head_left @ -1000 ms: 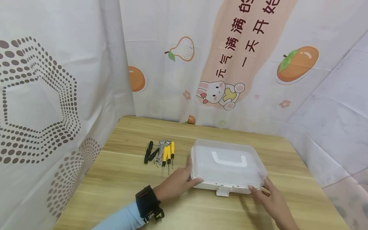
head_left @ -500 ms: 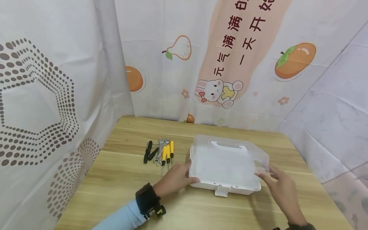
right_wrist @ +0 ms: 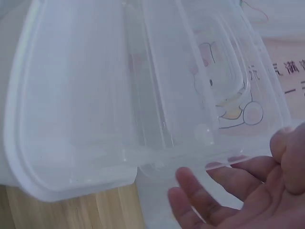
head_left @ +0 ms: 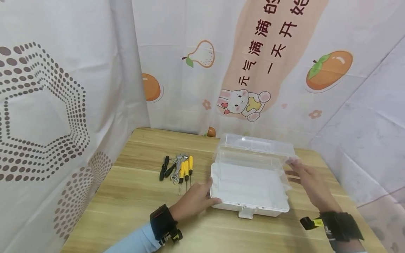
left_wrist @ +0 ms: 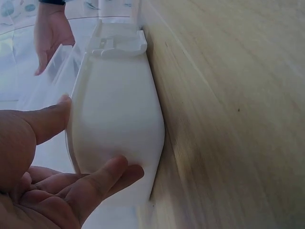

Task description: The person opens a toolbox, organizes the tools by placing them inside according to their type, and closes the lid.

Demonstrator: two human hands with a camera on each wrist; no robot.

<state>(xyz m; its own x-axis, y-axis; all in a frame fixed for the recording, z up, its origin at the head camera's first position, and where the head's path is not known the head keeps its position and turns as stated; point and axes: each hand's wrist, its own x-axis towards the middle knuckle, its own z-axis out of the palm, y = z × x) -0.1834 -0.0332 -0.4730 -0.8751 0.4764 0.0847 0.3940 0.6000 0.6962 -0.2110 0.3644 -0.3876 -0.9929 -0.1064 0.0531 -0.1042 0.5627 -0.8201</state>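
Observation:
A white plastic storage box (head_left: 265, 212) sits on the table, its clear lid (head_left: 257, 144) swung up at the back. My left hand (head_left: 194, 201) grips the box's left end; in the left wrist view the thumb is at the rim and the fingers (left_wrist: 102, 179) lie against the end wall. My right hand (head_left: 311, 181) holds the lid's right edge, with thumb and fingers around that edge in the right wrist view. A white latch (head_left: 246, 213) hangs at the box's front. The white inside of the box shows.
Left of the box lie yellow-handled screwdrivers (head_left: 186, 168), silver wrenches (head_left: 178, 168) and black-handled tools (head_left: 164, 168). A printed curtain (head_left: 177, 116) hangs right behind the wooden table (head_left: 126, 196).
My right hand has lifted the lid from lying over the box to standing up at the back, moving up and to the right. My left hand stays at the box's left end.

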